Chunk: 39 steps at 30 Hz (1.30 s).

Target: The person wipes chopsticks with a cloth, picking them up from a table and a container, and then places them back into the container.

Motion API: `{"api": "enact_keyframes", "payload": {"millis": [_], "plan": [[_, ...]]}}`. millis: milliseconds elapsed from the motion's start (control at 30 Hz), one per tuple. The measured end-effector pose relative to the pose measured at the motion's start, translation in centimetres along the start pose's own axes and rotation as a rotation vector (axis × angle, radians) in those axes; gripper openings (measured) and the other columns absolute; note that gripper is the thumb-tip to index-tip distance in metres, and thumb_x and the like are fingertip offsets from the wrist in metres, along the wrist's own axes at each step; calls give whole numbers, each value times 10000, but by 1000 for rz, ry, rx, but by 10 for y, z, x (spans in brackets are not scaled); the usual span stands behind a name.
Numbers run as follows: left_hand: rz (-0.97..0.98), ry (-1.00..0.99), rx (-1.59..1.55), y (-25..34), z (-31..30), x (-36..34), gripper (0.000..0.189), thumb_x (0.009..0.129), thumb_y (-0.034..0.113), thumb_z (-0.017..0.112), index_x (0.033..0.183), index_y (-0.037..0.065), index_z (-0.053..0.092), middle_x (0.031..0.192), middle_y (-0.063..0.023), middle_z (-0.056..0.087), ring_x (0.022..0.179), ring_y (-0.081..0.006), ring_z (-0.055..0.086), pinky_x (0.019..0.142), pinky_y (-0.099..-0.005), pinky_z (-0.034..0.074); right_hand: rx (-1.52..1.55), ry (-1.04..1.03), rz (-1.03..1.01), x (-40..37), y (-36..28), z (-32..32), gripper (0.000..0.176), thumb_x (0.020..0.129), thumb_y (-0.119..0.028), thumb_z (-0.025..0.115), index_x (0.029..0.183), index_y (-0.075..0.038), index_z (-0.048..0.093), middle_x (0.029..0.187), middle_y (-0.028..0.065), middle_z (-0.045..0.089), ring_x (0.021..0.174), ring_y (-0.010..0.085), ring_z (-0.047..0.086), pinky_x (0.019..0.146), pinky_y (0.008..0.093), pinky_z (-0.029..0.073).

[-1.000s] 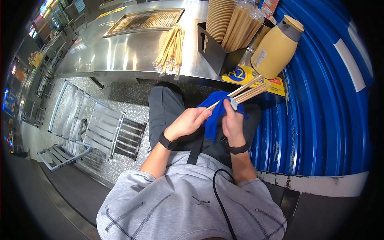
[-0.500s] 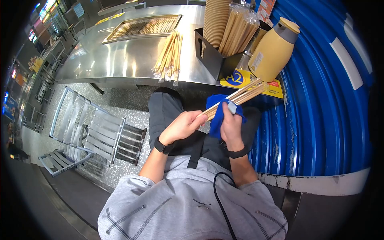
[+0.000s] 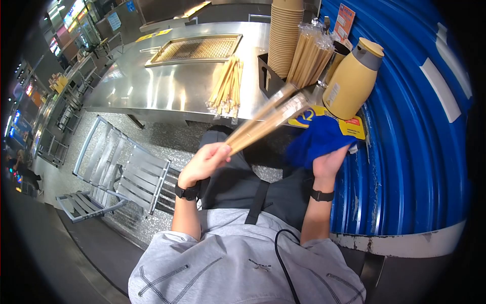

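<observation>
My left hand [image 3: 208, 161] is closed on the near end of a bunch of wrapped chopsticks [image 3: 259, 127], which slants up and right over the table's front edge and is blurred at its far end. In my right hand [image 3: 330, 161] is a blue cloth [image 3: 320, 141], spread and smeared by motion, apart from the bunch. A loose pile of wrapped chopsticks [image 3: 226, 90] lies on the steel table [image 3: 126, 91]. More wrapped chopsticks [image 3: 310, 57] stand upright in a black holder [image 3: 268, 76], beside a tall stack of paper cups [image 3: 284, 38].
A yellow jug [image 3: 352, 81] stands at the table's right end by the blue corrugated wall [image 3: 405, 137]. A grill mesh [image 3: 197, 49] is set in the tabletop. Folding chairs [image 3: 124, 169] stand on the floor at left. A black cable [image 3: 282, 258] hangs over my shirt.
My hands have moved apart: the left went left with the chopsticks, the right went right with the cloth. The cloth has come off the chopsticks. The camera view has shifted slightly.
</observation>
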<state>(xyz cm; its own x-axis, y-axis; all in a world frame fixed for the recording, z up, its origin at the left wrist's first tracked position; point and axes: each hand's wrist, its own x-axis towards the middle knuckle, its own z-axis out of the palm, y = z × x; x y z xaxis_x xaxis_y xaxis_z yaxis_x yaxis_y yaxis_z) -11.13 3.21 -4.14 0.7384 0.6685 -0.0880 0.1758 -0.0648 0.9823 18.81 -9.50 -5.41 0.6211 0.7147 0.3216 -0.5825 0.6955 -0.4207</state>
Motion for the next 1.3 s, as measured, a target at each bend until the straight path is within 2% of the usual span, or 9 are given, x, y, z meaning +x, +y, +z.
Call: {"api": "enact_keyframes", "payload": {"millis": [233,367,467,567,600,700,800,967,1300], "plan": [[277,514,51,-29,-73,47,364,986,361,455,801,59,539,620,53,419,575,-30,386,506,-205,319,23,250,-19,-15,6,5,542,983,-470,357,1357,-80,407,1344,80,496,1237,247,462,1062,383,351],[221,861,674,-25,-99,96,462,962,416,436,882,-15,581,746,-208,633,715,-352,626,657,-430,465,23,286,15,-22,9,0,539,990,-463,344,1349,-67,415,1342,87,495,1236,247,461,1066,385,345],[50,805,853,-11,-99,124,507,934,451,443,917,-31,597,879,-285,626,862,-450,598,747,-496,456,-1,320,27,-28,12,10,545,992,-468,331,1342,-60,423,1337,91,500,1229,249,466,1063,390,346],[42,661,857,-9,-97,142,509,909,465,483,904,-31,598,860,-276,631,850,-436,611,754,-490,465,-14,267,55,-33,13,5,551,993,-472,321,1334,-55,433,1331,95,505,1224,254,470,1059,396,347],[-82,585,871,-5,-101,149,545,894,480,515,1087,-21,606,950,-223,657,939,-376,624,832,-422,470,-14,235,68,-35,15,2,552,993,-473,318,1332,-53,436,1330,97,507,1223,256,471,1058,398,347],[298,840,993,-40,-107,170,495,876,406,588,1143,-11,597,1043,-195,653,943,-350,630,842,-399,480,0,181,66,-42,19,3,558,991,-477,315,1315,-45,457,1327,101,510,1223,263,471,1058,402,343],[466,764,757,15,-69,158,421,864,305,639,1147,-4,598,1099,-165,642,950,-283,630,810,-369,495,-4,154,78,-44,23,-4,574,989,-485,309,1307,-33,466,1334,108,504,1229,270,466,1062,402,338],[601,244,205,105,27,151,389,822,205,708,1140,11,597,1004,-66,658,851,-111,605,693,-244,490,-35,202,63,-46,25,9,611,995,-498,255,1321,-19,450,1362,124,476,1264,275,441,1082,397,314],[737,570,512,125,107,203,314,779,222,693,941,-13,561,812,-164,642,666,-316,615,636,-393,494,-111,202,91,-57,18,15,599,989,-506,278,1316,-37,459,1325,114,506,1222,269,474,1053,408,349]]}}
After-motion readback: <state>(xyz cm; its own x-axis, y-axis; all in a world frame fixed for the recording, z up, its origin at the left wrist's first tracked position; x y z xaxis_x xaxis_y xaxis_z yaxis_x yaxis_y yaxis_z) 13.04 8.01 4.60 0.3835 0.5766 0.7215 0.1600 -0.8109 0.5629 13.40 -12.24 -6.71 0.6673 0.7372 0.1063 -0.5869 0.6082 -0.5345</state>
